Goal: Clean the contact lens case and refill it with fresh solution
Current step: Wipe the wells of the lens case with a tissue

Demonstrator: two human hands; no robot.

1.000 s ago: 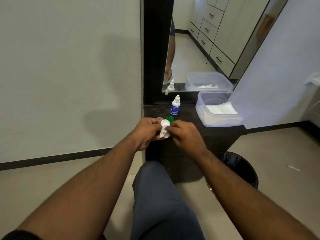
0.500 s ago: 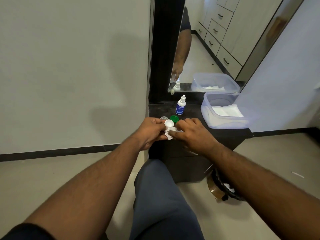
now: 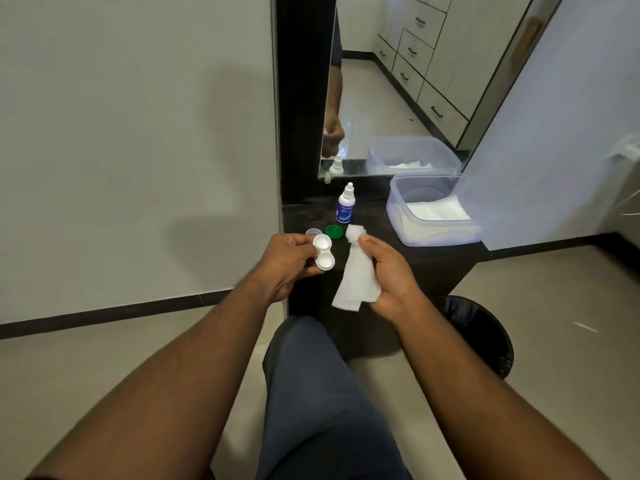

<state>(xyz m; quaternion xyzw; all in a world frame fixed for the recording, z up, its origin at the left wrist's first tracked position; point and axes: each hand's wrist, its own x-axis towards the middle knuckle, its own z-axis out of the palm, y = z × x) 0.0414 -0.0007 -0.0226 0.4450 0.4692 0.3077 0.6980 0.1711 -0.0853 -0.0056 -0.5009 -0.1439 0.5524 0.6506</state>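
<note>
My left hand (image 3: 285, 263) holds a white two-well contact lens case (image 3: 323, 252) with both wells uncapped and facing up. A white tissue (image 3: 356, 271) hangs from my right hand (image 3: 389, 277), just right of the case and apart from it. On the black cabinet top (image 3: 374, 233) behind the case lie a green cap (image 3: 334, 232) and a clear cap (image 3: 312, 232). A small white solution bottle (image 3: 345, 207) with a blue label stands upright further back, its nozzle cap on.
A translucent plastic box (image 3: 433, 216) with white tissues sits at the cabinet's right. A mirror (image 3: 391, 84) rises behind the bottle. A black-lined bin (image 3: 481, 334) stands on the floor to the right. My knee (image 3: 311, 393) is in front of the cabinet.
My right hand has pulled the tissue out of the case and moved right, so the hands are now apart. The case's wells are now both in plain sight.
</note>
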